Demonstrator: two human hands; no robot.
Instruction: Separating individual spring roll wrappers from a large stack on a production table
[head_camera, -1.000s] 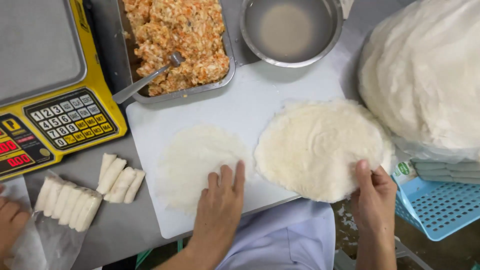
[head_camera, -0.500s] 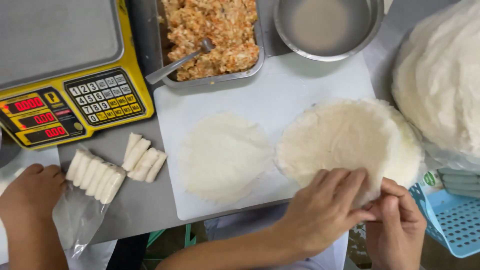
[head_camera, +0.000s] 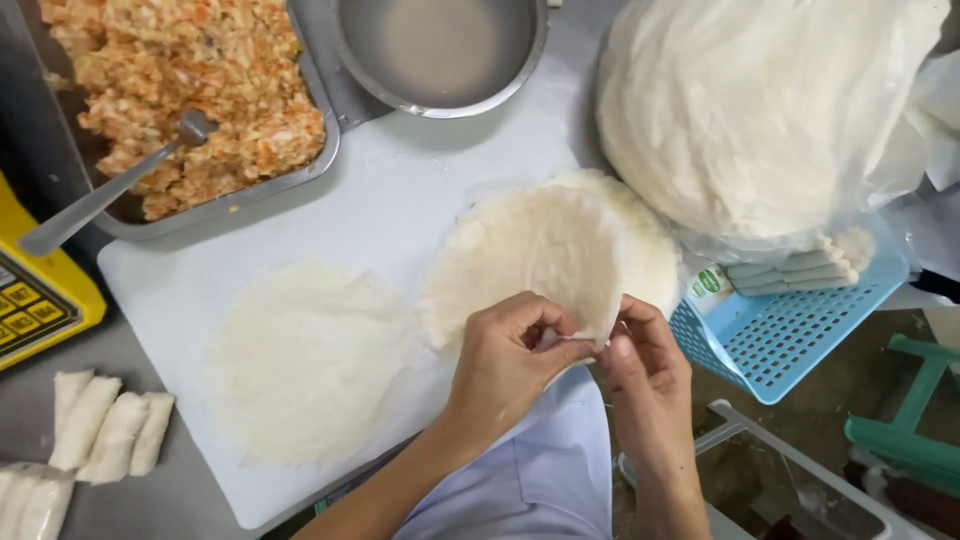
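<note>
A stack of thin round white wrappers (head_camera: 545, 250) lies on the right part of a white cutting board (head_camera: 400, 190). My left hand (head_camera: 510, 360) and my right hand (head_camera: 645, 365) both pinch the near edge of the top wrapper, which is lifted and peeling off the stack. A single flat wrapper (head_camera: 305, 360) lies alone on the board to the left. A metal tray of orange and white filling (head_camera: 190, 90) with a spoon (head_camera: 110, 190) in it stands at the board's far left corner.
A metal bowl of cloudy liquid (head_camera: 440, 50) stands at the back. A big bagged pile of wrappers (head_camera: 760, 110) rests over a blue basket (head_camera: 800, 320) on the right. Finished white rolls (head_camera: 105, 425) lie at the left, near a yellow scale (head_camera: 40, 300).
My left hand has left the flat wrapper and joined my right hand at the stack's near edge, where the top wrapper now lifts. Another person's hand at the left is out of view.
</note>
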